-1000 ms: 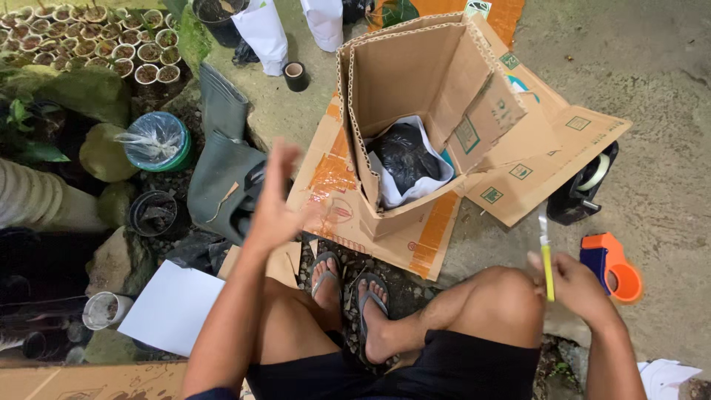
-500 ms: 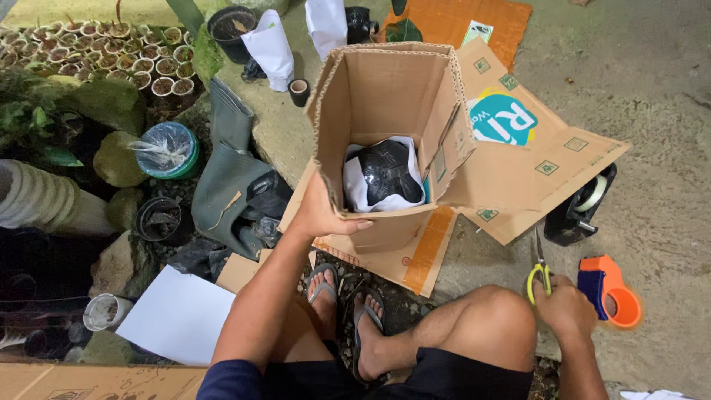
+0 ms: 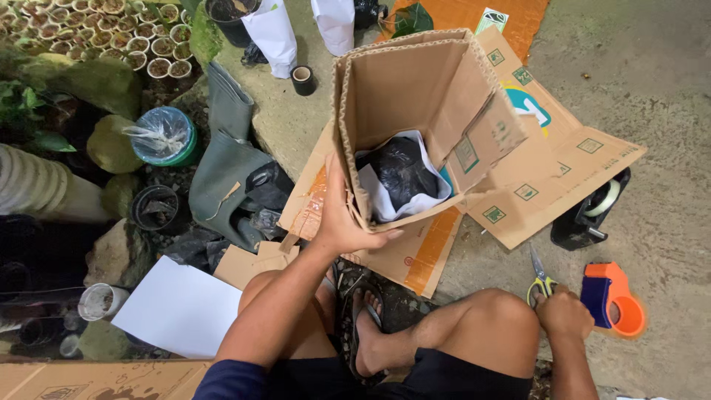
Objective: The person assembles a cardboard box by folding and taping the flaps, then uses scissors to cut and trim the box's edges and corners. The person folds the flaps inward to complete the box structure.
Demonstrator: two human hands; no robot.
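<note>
From the head camera, the person squats on a concrete floor [image 3: 666, 89] with both knees in view. The left hand [image 3: 342, 222] grips the near lower edge of an open cardboard box [image 3: 415, 96], thumb up along the outer wall and fingers curled under the corner, so the box stands tilted with its opening towards the camera. Inside the box, at its bottom, lies a black plastic bundle [image 3: 400, 172] on white wrapping paper [image 3: 385, 206], just beyond the left hand's fingers. The box rests on flattened cardboard sheets [image 3: 563, 170] spread over the floor.

The right hand [image 3: 564, 315] is down by the right knee, well apart from the box, closed around the yellow handles of a pair of scissors [image 3: 539, 275] whose blades point away from the person. Just beside that hand on its right lies an orange and blue tape dispenser [image 3: 611, 296]; a black tape dispenser [image 3: 589, 211] stands farther off, near the edge of the flattened cardboard.

To the left of the left arm lie a white sheet of paper [image 3: 178, 307], grey-green rubber boots [image 3: 226, 159] and a blue pot covered in plastic [image 3: 163, 137].
</note>
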